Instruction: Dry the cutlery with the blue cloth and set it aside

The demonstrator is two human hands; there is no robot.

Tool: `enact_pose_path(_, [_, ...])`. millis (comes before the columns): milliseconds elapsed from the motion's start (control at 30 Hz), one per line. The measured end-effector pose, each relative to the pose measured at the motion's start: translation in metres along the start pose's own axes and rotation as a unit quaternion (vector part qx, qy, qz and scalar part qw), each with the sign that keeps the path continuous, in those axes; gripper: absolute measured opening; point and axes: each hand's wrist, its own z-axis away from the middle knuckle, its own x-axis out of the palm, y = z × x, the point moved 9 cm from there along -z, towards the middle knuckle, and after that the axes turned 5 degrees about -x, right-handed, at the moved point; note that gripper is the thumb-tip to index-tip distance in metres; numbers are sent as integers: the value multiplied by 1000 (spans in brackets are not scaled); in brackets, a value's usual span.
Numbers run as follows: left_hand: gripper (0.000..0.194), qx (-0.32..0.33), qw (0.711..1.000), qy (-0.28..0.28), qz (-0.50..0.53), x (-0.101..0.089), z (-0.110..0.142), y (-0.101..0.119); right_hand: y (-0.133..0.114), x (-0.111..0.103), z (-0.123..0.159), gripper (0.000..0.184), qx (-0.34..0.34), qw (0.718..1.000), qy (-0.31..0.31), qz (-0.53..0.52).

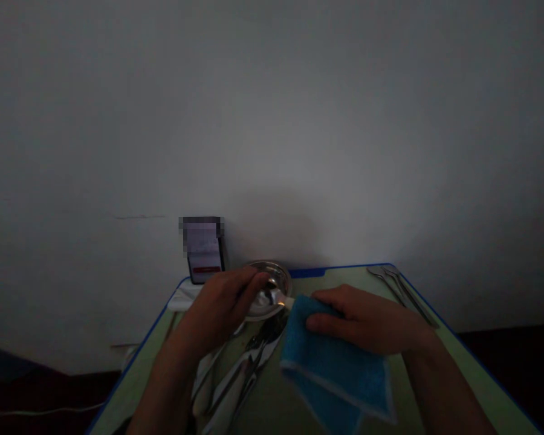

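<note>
Your cloth (340, 365): blue, pale-edged
Your table (353, 280): pale green, blue rim
Bowl (280, 276) by your far edge: silver
Phone (204, 257) at your far left corner: black-framed, red bar on screen

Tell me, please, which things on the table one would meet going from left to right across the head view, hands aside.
Phone → metal bowl → blue cloth → cutlery at the far right.
</note>
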Motion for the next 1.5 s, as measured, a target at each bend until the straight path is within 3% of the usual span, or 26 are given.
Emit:
enact_pose_path(133, [32, 67, 997, -19, -29, 16, -2, 31, 0, 2, -11, 28, -5, 996, 60, 67])
enact_pose_path(267, [32, 73, 996, -28, -40, 22, -3, 39, 0, 2, -17, 30, -2, 992, 106, 70])
enact_pose_path(400, [31, 71, 997, -40, -16, 19, -2, 37, -2, 0, -16, 29, -15, 991, 122, 47])
enact_pose_path(633, [29, 56, 998, 18, -3, -1, -1, 23, 1, -5, -3, 26, -6, 999, 42, 26])
enact_pose_path(833, [30, 3, 998, 52, 29, -16, 1, 8, -2, -22, 11, 27, 31, 991, 83, 101])
enact_pose_path(900, [36, -52, 994, 20, 95, -10, 1, -2, -10, -29, 11, 25, 20, 978, 126, 164])
enact_pose_path(1033, [50, -161, 936, -96, 297, 20, 7, -17, -28, -39, 12, 26, -9, 938, 205, 278])
enact_pose_path(1133, [42, -188, 878, -127, 422, 28, 12, -19, -31, -41, 13, 28, -30, 934, 220, 281])
enact_pose_path(1233, [22, -158, 853, -182, 463, 30, 17, -8, -24, -36, 12, 25, -40, 961, 173, 211])
enact_pose_path(1367, [18, -76, 886, -259, 376, 32, 23, 11, -17, -15, 5, 25, -52, 991, 50, 109])
enact_pose_path(1500, [22, -27, 925, -247, 288, 29, 22, 22, -19, 0, -1, 34, -53, 993, 3, 105])
